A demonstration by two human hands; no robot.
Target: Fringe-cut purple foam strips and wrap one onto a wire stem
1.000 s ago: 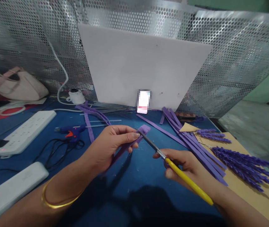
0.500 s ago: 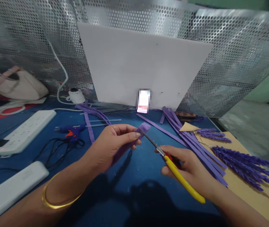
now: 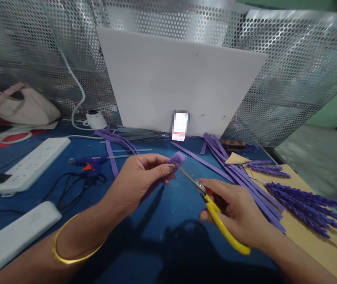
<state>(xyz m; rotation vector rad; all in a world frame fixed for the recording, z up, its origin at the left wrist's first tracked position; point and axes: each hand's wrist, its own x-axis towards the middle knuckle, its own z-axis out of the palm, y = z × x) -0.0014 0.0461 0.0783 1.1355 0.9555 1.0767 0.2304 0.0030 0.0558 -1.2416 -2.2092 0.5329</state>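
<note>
Between the thumb and fingers of my left hand is pinched a purple strip, its short end sticking up past the fingertips and the rest hanging below the hand. My right hand grips a pair of scissors with yellow and red handles. The scissors' blades point up and left, with their tips at the strip's edge beside my left thumb. Whether the blades have cut into the strip is too small to tell. More purple strips lie in a bundle beyond my right hand.
Finished-looking purple lavender stems rest on tan paper at the right. A blue glue gun with a coiled cord lies left, near a white power strip. A lit phone leans against a white board.
The scissors' handles have swung slightly, and the blades have shifted a little left and down along the strip. The strip's upper end has tilted slightly; my left hand has barely moved.
</note>
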